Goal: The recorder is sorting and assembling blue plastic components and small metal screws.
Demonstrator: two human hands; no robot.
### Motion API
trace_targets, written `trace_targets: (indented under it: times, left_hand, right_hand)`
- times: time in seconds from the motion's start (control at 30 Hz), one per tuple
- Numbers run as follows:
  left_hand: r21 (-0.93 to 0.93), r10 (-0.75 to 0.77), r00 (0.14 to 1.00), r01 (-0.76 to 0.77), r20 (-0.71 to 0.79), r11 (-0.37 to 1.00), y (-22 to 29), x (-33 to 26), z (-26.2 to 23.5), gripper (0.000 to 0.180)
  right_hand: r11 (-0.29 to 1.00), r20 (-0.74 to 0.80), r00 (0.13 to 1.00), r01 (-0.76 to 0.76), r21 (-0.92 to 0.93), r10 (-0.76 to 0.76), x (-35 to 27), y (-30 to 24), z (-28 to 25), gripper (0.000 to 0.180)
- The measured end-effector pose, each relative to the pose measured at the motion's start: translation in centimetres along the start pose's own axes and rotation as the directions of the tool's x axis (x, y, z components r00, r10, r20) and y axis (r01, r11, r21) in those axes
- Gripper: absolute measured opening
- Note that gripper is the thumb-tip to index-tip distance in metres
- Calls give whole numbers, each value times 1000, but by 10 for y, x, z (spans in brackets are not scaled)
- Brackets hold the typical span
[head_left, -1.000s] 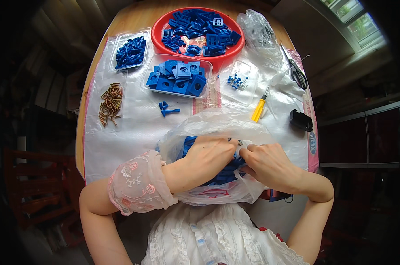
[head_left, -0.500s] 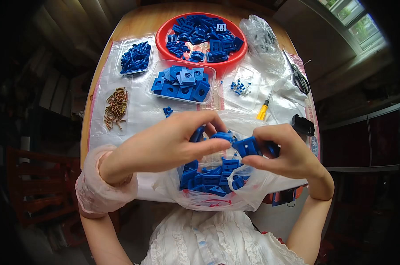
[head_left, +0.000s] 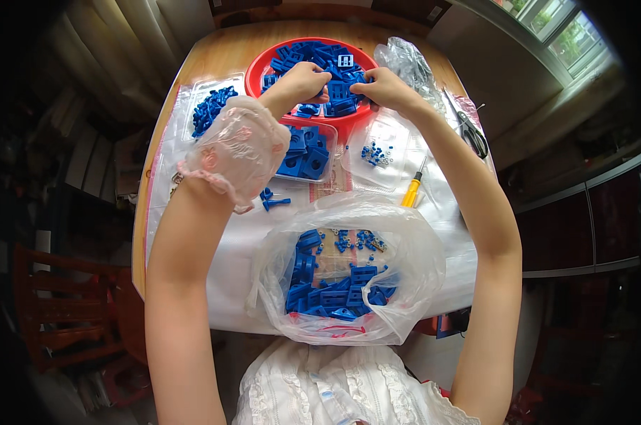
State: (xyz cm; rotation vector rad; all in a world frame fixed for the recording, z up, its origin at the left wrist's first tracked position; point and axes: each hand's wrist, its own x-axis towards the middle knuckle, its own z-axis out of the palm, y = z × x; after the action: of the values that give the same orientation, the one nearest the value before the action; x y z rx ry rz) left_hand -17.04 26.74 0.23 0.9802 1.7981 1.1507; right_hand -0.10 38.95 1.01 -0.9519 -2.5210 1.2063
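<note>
Clear plastic bag (head_left: 405,283) w/ blue parts sits open at near table edge. Crumpled clear bag (head_left: 405,60) lies right of red bowl (head_left: 258,71); flat clear tray (head_left: 312,152) of blue parts sits below bowl.

Left hand (head_left: 302,81) and right hand (head_left: 385,86) cover the middle of the red bowl (head_left: 258,71); fingertips buried among blue parts, grasp indeterminate. Lace cuff (head_left: 239,152) hides part of the clear tray (head_left: 324,170). Small blue fasteners (head_left: 375,154) too small to identify. Scissors (head_left: 470,131) partly obscured by plastic.
</note>
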Motion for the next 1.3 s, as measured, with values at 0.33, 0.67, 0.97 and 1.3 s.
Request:
trace_targets:
  times: [0.33, 0.67, 0.97, 1.3]
  left_hand:
    - [376, 83, 994, -49, -74, 925, -25, 32, 19, 50]
    - [183, 84, 995, -74, -47, 980, 1, 5, 28, 54]
    - [26, 294, 954, -296, 63, 955, -5, -55, -12, 39]
    - [369, 579, 814, -552, 45, 748, 43, -266, -7, 12]
  right_hand:
    - [973, -181, 984, -31, -229, -11, 21, 6, 8, 33]
    - [992, -225, 970, 67, -107, -90, 37, 24, 0, 55]
    - [860, -208, 841, 453, -234, -499, -76, -56, -31, 20]
    - [844, 615, 712, 518, -136, -338, -263, -86, 38, 13]
